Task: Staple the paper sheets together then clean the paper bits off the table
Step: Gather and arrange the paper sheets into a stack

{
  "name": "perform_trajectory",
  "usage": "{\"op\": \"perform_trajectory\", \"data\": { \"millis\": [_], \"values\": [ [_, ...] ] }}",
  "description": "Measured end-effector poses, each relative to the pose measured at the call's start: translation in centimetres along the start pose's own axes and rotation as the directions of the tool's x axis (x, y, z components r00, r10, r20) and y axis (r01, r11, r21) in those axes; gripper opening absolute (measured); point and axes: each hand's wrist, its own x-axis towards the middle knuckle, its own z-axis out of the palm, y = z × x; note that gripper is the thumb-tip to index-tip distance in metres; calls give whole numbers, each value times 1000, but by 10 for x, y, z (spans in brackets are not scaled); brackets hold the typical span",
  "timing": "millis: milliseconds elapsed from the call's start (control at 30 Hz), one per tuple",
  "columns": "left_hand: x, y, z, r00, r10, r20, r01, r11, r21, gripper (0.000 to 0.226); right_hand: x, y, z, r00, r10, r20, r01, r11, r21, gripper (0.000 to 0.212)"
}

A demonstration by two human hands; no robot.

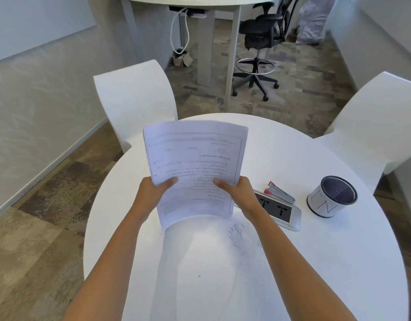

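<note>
Both hands up over the round white table (304,262), holding the paper sheets (195,163) between them.
- Left hand (152,193): grips the stack's left edge. Thumb on the front face, remaining fingers hidden behind the paper.
- Right hand (240,195): same on the right edge. Thumb clamped on the front, other fingers out of sight behind.
- The stack is off the table and tilted toward the camera, with its printed text upside-down from this view. The top edge is slightly fanned, so the sheets aren't flush. The bottom edge curls toward the person. Can't tell if there's a staple in it.
- Paper bits (237,235): small loose scatter on the table, just below the stack's lower right corner and beside the right forearm. A few more sit a bit further right.
- Stapler (281,192): silver with red ends, lying right of the right hand at the far edge of the socket panel (282,212). Its top arm is lifted off the base at the red end.
- Socket panel: flat, set in the table, two outlets showing, partly covered by the right wrist.
- Mesh cup (332,198): upright, right of the stapler and apart from it. It's wrapped in white paper with handwritten marks.

Two white chairs sit at the far side of the table, one left (135,98) and one right (380,126). A black office chair (262,40) stands by another desk at the back.
</note>
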Motion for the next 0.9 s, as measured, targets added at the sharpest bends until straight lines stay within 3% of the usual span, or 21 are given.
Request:
{"op": "perform_trajectory", "data": {
  "millis": [200, 300, 400, 533, 667, 800, 900],
  "values": [
    [18, 15, -14, 996, -77, 40, 78, 997, -21, 31, 7, -18, -8, 995, 57, -78, -57, 998, 2, 26],
    [18, 13, -20, 989, -118, 92, 121, 992, -23, 29, 7, -25, -12, 985, 96, -144, -66, 978, 199, 29],
    [13, 12, -13, 990, -125, 58, 132, 982, -135, 23, 8, -29, -11, 973, 125, -195, -45, 928, 369, 36],
    [6, 5, 12, 962, -273, -5, 236, 842, -486, 17, 12, -31, -4, 936, 168, -310, -13, 895, 445, 31],
    [0, 2, 32, 933, -361, 15, 284, 705, -650, 14, 15, -32, -5, 896, 188, -403, 19, 890, 456, 32],
    [0, 2, 39, 931, -366, 0, 253, 644, -722, 23, 14, -32, -6, 899, 187, -396, 42, 863, 503, 32],
    [-5, 6, 51, 939, -318, 131, 326, 700, -635, 20, 16, -30, -6, 884, 223, -412, 47, 833, 551, 36]
  ]
}}
